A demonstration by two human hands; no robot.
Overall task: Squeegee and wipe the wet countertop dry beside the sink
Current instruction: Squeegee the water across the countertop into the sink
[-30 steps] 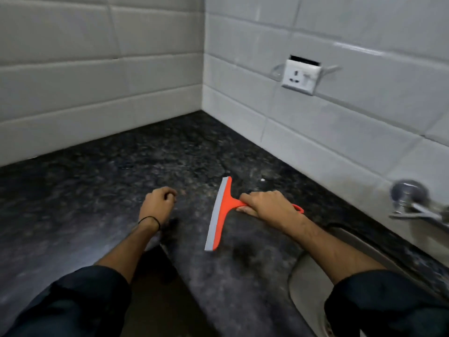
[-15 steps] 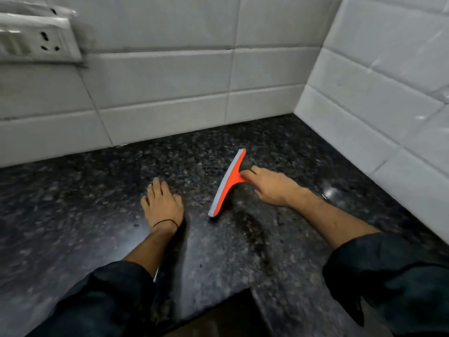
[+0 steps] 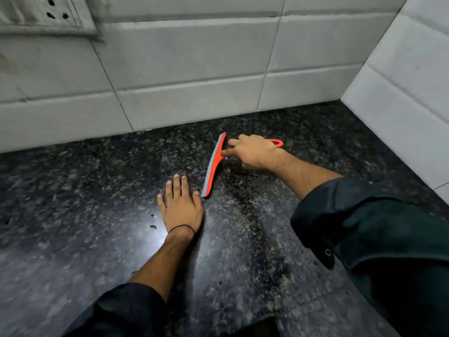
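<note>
Squeegee (image 3: 213, 164) lying on countertop (image 3: 97, 190).
Right hand (image 3: 255, 152) gripping it; left hand (image 3: 181, 205) resting flat alongside, fingers lying straight.

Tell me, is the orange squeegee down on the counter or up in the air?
Down: the squeegee lies with its blade along the dark countertop, and the right hand holds its handle.

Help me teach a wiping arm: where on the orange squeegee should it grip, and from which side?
Grip the squeegee by its handle, coming from above on the right, behind the blade. The handle juts from the blade's middle toward the right wall; the grey edge faces left. The right hand holds it there.
</note>
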